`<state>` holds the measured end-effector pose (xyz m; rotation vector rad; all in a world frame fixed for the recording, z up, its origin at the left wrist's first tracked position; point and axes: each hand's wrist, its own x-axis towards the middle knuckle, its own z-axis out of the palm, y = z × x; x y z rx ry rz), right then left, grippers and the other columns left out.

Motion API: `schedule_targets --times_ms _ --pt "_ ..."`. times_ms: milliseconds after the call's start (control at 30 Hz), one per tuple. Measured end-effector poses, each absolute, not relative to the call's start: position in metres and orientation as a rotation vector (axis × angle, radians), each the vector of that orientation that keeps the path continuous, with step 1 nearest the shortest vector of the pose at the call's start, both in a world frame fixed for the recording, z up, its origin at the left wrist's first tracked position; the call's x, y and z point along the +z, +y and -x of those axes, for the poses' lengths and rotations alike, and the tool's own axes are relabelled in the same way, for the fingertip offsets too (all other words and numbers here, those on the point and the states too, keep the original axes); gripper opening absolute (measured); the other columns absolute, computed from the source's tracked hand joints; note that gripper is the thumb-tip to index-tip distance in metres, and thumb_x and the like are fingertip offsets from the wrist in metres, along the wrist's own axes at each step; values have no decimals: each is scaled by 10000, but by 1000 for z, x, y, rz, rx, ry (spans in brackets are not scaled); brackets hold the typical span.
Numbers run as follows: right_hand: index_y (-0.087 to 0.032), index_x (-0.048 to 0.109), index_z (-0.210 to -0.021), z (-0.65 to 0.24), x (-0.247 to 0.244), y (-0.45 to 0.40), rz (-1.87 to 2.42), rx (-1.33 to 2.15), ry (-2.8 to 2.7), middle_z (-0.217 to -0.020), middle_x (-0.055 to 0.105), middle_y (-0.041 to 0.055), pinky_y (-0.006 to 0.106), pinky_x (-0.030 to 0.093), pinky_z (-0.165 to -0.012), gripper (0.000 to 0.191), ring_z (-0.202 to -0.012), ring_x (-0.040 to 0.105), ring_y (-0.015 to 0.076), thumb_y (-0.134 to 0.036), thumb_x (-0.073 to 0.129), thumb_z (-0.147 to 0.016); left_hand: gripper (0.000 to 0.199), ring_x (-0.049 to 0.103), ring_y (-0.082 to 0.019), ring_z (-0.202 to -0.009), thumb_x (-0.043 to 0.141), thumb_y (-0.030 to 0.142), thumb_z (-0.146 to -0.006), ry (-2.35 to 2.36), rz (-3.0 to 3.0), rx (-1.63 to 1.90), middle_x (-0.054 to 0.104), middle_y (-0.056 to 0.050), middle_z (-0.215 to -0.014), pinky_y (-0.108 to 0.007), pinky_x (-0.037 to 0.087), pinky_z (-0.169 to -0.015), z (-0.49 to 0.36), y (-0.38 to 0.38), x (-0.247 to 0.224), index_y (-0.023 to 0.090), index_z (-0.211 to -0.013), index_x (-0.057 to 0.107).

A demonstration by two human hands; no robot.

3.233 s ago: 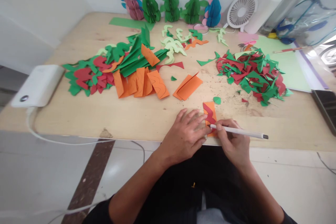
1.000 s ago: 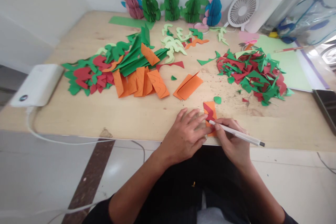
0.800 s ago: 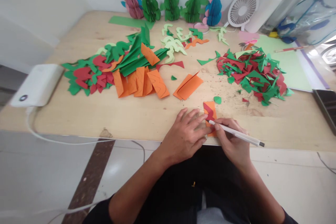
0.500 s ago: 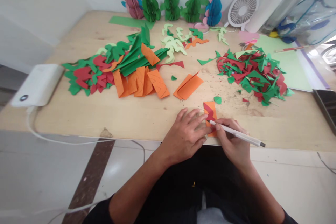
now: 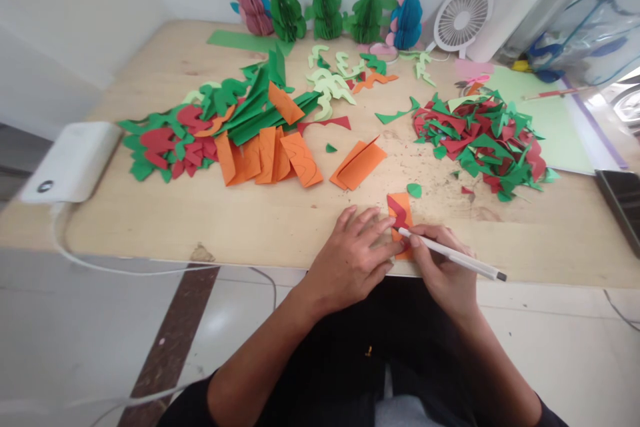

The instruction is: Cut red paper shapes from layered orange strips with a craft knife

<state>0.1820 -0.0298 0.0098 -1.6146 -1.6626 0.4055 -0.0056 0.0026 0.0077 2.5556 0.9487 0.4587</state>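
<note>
On the surface (image 5: 260,227), an orange slip (image 5: 407,204) lies between both hands, under the left hand's (image 5: 356,255) slightly spread fingers; the right hand's (image 5: 447,273) fingers pinch a white pen (image 5: 457,256) against the red cutout (image 5: 399,211).

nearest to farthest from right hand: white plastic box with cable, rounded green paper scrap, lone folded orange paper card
From the right hand:
1. Rounded green paper scrap, just beyond it.
2. Lone folded orange paper card, farther left.
3. White plastic box with cable, at far left.

5 paper figures (image 5: 327,13), 1 fan (image 5: 462,19), 1 white pen (image 5: 457,257), 1 phone (image 5: 621,203).
</note>
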Motion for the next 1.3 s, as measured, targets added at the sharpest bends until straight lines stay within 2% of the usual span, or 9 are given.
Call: schedule_targets --times_ms 133,400,667,1300 --pt "-241 668 -863 -185 5 -33 1624 484 -1566 -802 736 18 308 526 -666 113 -743 677 179 -315 593 -901 332 396 -315 -1366 444 292 -982 937 -2547 455 530 -78 -1434 -603 251 -1143 6 3 7 272 -1250 637" --pt "-236 657 -824 -181 9 -30 1631 407 -1638 -755 722 17 312 510 -643 135 -678 662 172 -318 576 -896 369 400 -312 -1364 446 293 -981 942 -2545 462 532 -72 -1431 -599 249 -1147 6 3 7 291 -1319 594" --pt "-239 660 -837 -179 11 -28 1620 382 -1686 -760 731 18 333 517 -690 134 -695 676 180 -314 568 -899 335 405 -313 -1363 442 295 -981 946 -2554 445 542 -79 -1419 -595 250 -1150 6 3 8 275 -1252 637" --pt "-241 643 -829 -180 15 -33 1596 161 -1785 -716 723 7 306 507 -651 116 -635 654 166 -262 565 -913 335 392 -308 -1367 425 300 -991 945 -2541 445 536 -65 -1429 -588 244 -1154 5 3 9 275 -1246 641"
